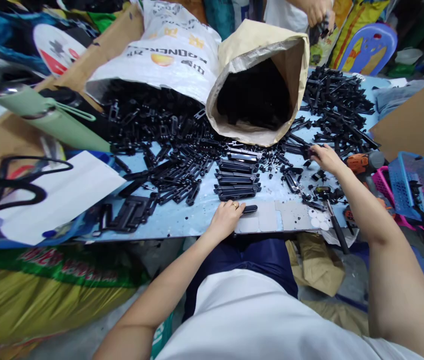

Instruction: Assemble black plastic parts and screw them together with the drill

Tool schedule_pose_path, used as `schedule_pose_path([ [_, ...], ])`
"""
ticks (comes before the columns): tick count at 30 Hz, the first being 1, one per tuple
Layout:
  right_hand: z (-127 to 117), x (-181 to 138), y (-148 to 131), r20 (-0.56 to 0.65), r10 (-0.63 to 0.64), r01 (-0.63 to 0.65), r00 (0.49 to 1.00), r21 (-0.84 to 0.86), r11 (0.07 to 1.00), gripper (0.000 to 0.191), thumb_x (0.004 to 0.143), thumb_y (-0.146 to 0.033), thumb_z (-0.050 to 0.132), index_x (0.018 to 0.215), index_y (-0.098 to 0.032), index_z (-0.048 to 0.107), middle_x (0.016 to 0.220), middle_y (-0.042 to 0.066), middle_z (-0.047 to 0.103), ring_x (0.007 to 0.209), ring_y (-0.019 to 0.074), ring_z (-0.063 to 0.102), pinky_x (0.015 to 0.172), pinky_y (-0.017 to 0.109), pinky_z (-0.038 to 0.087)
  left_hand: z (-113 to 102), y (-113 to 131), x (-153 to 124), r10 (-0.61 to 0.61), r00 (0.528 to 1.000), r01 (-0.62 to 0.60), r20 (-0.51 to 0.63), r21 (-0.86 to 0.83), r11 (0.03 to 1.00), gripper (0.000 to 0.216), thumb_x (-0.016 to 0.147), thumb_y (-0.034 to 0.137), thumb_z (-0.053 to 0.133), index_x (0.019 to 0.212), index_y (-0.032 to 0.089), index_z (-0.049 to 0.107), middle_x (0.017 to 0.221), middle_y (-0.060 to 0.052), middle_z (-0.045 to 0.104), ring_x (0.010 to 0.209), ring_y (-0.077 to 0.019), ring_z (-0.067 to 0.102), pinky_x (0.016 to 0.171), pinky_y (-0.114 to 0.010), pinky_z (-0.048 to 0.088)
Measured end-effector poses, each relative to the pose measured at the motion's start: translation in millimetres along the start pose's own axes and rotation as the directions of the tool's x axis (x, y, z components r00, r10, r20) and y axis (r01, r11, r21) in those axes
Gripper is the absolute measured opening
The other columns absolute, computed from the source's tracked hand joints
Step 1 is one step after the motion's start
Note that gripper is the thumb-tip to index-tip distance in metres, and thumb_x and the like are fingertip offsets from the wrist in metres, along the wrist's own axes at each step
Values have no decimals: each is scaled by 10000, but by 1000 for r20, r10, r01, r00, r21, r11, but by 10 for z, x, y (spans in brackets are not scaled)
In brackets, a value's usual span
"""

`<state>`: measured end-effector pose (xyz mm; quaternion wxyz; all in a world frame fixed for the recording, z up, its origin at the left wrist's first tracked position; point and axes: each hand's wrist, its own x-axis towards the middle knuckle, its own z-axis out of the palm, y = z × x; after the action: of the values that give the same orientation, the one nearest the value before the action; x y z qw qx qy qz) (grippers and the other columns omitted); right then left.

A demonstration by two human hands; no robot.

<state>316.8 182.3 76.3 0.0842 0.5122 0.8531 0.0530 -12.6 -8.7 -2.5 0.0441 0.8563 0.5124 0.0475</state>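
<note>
My left hand [228, 217] rests at the table's front edge, its fingers closed on a slim black plastic bar [250, 209] that points right over a grey mat [268, 217]. Further out to the right, my right hand [326, 157] reaches among small black parts with its fingers pinched together; what lies between the fingertips is too small to make out. A neat stack of black plastic bars [236, 179] lies just beyond my left hand. Small screws and pins [272, 162] are scattered between the stack and my right hand.
An open paper sack [298, 90] and a white woven bag [166, 65] stand behind heaps of black parts [181, 175]. A screwdriver [337, 227], an orange power drill [364, 164] and a blue basket [420, 190] are at right. A green bottle [61, 125] leans left. Another person's hand [317, 12] shows behind.
</note>
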Motion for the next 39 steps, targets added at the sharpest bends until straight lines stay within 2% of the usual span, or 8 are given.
schedule_pose_path([
  [3, -93, -207, -519, -72, -202, 201, 977, -20, 979, 302, 902, -335, 391, 1054, -122, 541, 959, 144, 613, 896, 245, 535, 760, 333, 375, 27, 40, 65, -8, 999, 11, 38, -73, 997, 306, 869, 217, 496, 1166, 152, 533, 986, -101, 621, 918, -219, 557, 751, -325, 444],
  [6, -105, -496, -1075, 88, -325, 325, 942, 16, 946, 350, 927, -411, 336, 1016, -132, 528, 895, 117, 603, 716, 195, 544, 574, 265, 330, 49, 62, 136, 4, 998, 6, 69, -143, 990, 287, 880, 264, 486, 1139, 155, 543, 978, -91, 619, 926, -214, 554, 773, -323, 454],
  [10, -11, -821, -1530, 226, -427, 420, 876, 81, 904, 380, 924, -464, 339, 1000, -137, 516, 887, 100, 595, 675, 170, 558, 515, 250, 271, 32, 60, 180, 31, 996, -12, 82, -219, 976, 293, 890, 265, 460, 1153, 161, 534, 1021, -88, 611, 956, -215, 548, 815, -332, 456],
  [17, 123, -984, -1675, 178, -486, 454, 856, 192, 870, 331, 922, -432, 377, 930, -140, 532, 867, 94, 588, 767, 181, 568, 627, 259, 327, -26, 73, 216, 39, 986, 11, 165, -291, 957, 311, 892, 245, 422, 1164, 134, 526, 1063, -102, 596, 1006, -226, 526, 892, -351, 426],
  [23, 207, -967, -1806, 273, -414, 380, 868, 169, 909, 342, 945, -405, 319, 1006, -152, 540, 900, 91, 599, 809, 184, 576, 606, 259, 303, -100, 100, 246, 38, 975, 26, 219, -281, 959, 355, 869, 219, 401, 1211, 163, 474, 1119, -93, 564, 1051, -222, 506, 905, -359, 405],
  [27, 220, -975, -1881, 271, -358, 327, 894, 153, 933, 372, 949, -427, 285, 1037, -175, 544, 922, 87, 607, 808, 180, 572, 570, 261, 265, -147, 131, 252, 36, 974, 26, 223, -268, 963, 395, 817, 411, 512, 1132, 172, 504, 1085, -97, 569, 1023, -260, 518, 874, -393, 413],
  [31, 132, -1013, -1935, 174, -302, 284, 937, 119, 951, 404, 955, -433, 245, 1049, -193, 556, 910, 102, 610, 807, 187, 555, 584, 272, 263, -81, 118, 204, 11, 993, 24, 116, -298, 954, 588, 666, 566, 647, 1064, 159, 501, 990, -98, 597, 946, -273, 561, 827, -382, 435],
  [39, -77, -975, -1968, 53, -359, 356, 932, 54, 933, 274, 953, -296, 317, 1036, -207, 562, 846, 90, 608, 791, 192, 529, 606, 292, 256, 139, 63, 97, 16, 992, -60, -129, -341, 938, 440, 770, 580, 528, 958, 182, 524, 887, -77, 620, 851, -231, 608, 724, -330, 471],
])
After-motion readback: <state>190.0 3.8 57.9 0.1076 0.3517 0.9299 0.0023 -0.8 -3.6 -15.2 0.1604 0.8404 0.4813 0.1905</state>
